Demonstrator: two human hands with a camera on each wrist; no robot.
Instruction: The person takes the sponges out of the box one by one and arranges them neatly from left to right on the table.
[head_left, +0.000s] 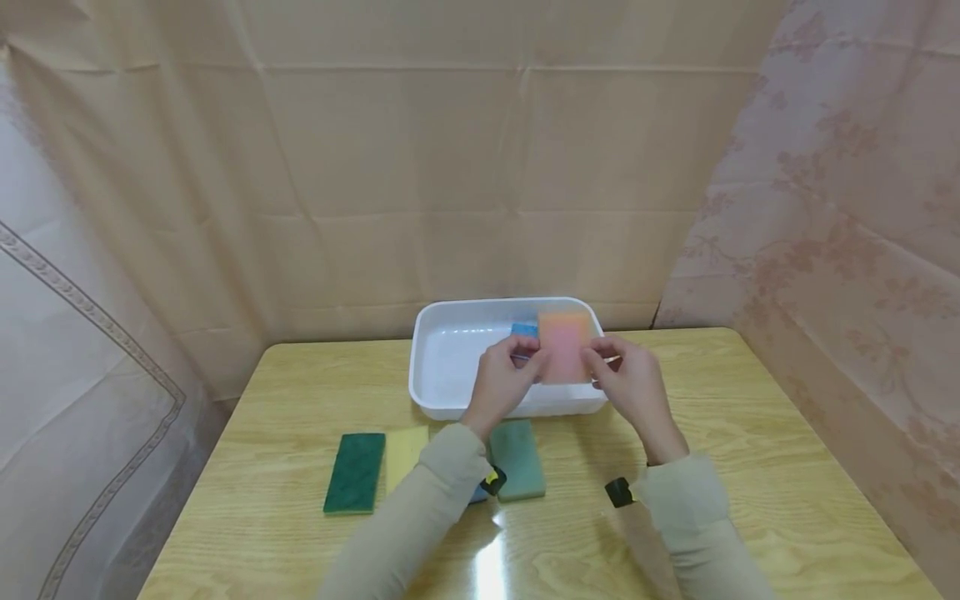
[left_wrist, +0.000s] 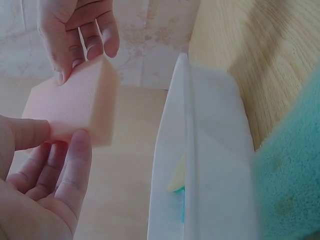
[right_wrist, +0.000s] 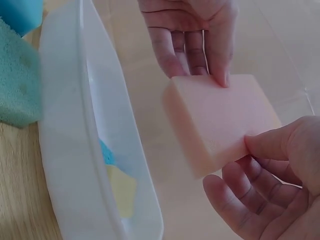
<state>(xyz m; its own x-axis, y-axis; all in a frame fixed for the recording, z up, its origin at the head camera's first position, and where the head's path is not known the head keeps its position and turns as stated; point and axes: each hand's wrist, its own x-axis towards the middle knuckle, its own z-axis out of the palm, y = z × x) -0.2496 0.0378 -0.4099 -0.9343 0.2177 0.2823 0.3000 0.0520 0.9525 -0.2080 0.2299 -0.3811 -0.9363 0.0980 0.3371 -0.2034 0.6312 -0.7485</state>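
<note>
A pink sponge point(head_left: 565, 348) is held up over the right part of a white plastic tub point(head_left: 442, 406). My left hand point(head_left: 501, 382) pinches its left edge between thumb and fingers. On the opposite edge, my right hand point(head_left: 636, 385) grips it the same way. Both wrist views show the thumbs on one broad face, with fingers curled behind. Inside the tub, a blue piece point(head_left: 524, 330) shows just behind the pink sponge. The right wrist view also reveals a pale yellow piece point(right_wrist: 121, 191) in there.
In front of the tub lie a dark green scouring sponge point(head_left: 356, 473), a yellow sponge point(head_left: 403, 454) and a teal sponge point(head_left: 519, 460). Part of a blue sponge point(head_left: 478, 497) peeks out beside my left sleeve. A beige curtain point(head_left: 465, 167) hangs behind the wooden table point(head_left: 780, 467).
</note>
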